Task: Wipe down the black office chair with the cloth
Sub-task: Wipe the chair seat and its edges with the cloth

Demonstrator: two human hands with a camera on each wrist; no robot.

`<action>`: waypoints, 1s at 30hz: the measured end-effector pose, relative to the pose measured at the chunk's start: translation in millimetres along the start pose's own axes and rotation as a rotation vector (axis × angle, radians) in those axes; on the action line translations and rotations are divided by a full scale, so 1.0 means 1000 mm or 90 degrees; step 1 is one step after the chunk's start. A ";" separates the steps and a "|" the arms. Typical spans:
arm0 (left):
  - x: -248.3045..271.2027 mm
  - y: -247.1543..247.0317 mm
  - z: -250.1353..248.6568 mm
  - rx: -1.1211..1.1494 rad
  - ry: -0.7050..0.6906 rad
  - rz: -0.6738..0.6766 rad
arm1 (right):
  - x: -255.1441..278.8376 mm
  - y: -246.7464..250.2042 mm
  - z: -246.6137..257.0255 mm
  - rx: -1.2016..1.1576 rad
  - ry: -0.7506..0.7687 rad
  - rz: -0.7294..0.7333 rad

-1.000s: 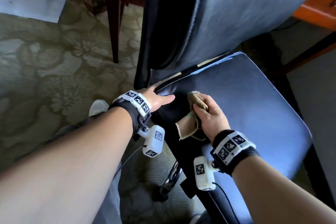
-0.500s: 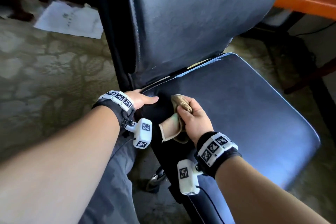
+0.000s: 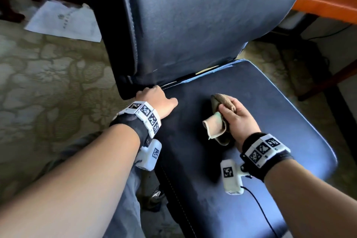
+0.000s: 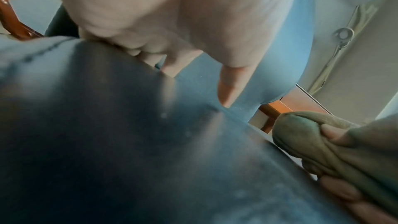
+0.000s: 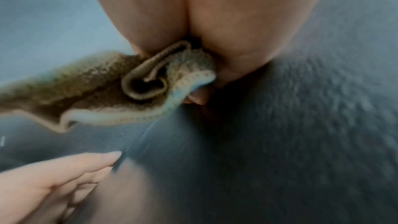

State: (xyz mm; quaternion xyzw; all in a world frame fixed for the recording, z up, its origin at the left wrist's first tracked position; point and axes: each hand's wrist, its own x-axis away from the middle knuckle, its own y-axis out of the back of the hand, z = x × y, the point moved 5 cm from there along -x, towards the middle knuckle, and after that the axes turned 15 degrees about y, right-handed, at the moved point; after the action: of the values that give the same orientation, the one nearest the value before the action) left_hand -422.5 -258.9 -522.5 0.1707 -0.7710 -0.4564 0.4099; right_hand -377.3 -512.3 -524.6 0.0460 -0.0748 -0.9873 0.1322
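The black office chair fills the head view, its seat [image 3: 270, 141] below and its backrest [image 3: 202, 15] behind. My left hand [image 3: 156, 100] rests on the seat's rear left corner, just under the backrest, with its thumb stretched along the seat. In the left wrist view a straight finger [image 4: 228, 88] touches the crease. My right hand [image 3: 239, 120] grips a bunched tan cloth [image 3: 216, 127] and presses it on the seat's middle left. The cloth's [image 5: 107, 91] loose corner trails toward my left hand [image 5: 64, 176]. The bunched cloth [image 4: 323, 142] also shows low on the right in the left wrist view.
A white paper sheet [image 3: 65, 21] lies on the patterned carpet [image 3: 48, 83] to the left. An orange wooden desk [image 3: 324, 0] and dark furniture legs [image 3: 332, 81] stand close on the right. My trouser leg [image 3: 123, 199] is beside the seat's front left, near the chair base [image 3: 156, 195].
My right hand has slid the cloth rightward across the seat, away from my left hand. The left hand stays at the rear left corner. The head view has tilted and moved closer.
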 end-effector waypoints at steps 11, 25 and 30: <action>0.007 -0.022 -0.019 -0.238 -0.028 0.046 | 0.008 -0.001 -0.012 -0.043 -0.035 -0.021; -0.017 -0.012 -0.033 -0.276 -0.108 0.052 | 0.020 -0.014 -0.017 -0.129 -0.076 -0.098; -0.022 -0.014 -0.033 -0.255 -0.144 0.039 | 0.034 -0.019 -0.021 -0.156 -0.081 -0.113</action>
State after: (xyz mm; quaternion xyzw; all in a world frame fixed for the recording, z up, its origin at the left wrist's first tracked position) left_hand -384.6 -270.9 -536.6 0.0102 -0.7112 -0.6038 0.3599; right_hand -412.1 -505.9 -550.3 -0.0264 0.0427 -0.9978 0.0440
